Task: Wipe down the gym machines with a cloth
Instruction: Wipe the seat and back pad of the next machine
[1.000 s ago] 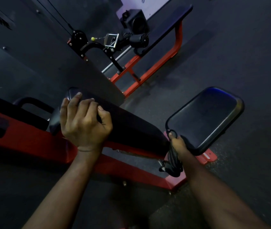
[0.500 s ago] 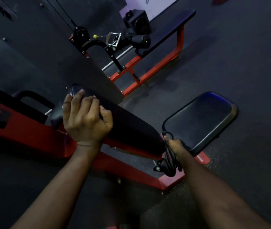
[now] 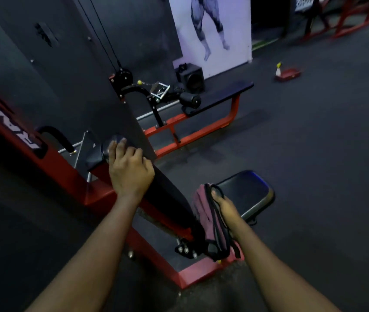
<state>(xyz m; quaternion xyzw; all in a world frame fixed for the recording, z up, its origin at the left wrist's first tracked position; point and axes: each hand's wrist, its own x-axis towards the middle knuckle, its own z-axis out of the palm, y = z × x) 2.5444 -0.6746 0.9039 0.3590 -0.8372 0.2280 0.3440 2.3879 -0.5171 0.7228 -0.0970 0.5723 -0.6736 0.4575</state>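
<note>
A red-framed gym machine (image 3: 185, 278) fills the lower middle, with a long black roller pad (image 3: 167, 197) and a black seat pad (image 3: 248, 192). My left hand (image 3: 129, 170) rests over the upper end of the roller pad with its fingers curled on it. My right hand (image 3: 226, 208) grips a pinkish cloth (image 3: 203, 217) together with black straps, held between the roller pad and the seat pad.
A second red-framed bench (image 3: 221, 93) with a cable attachment stands beyond. A black speaker (image 3: 192, 77) sits by a wall poster. A spray bottle (image 3: 278, 69) on a red object stands on the dark floor at right. More red frames are at the far top right.
The view has risen and shows more of the room. My right hand has lifted the cloth and straps up beside the seat pad. My left hand stays on the roller pad.
</note>
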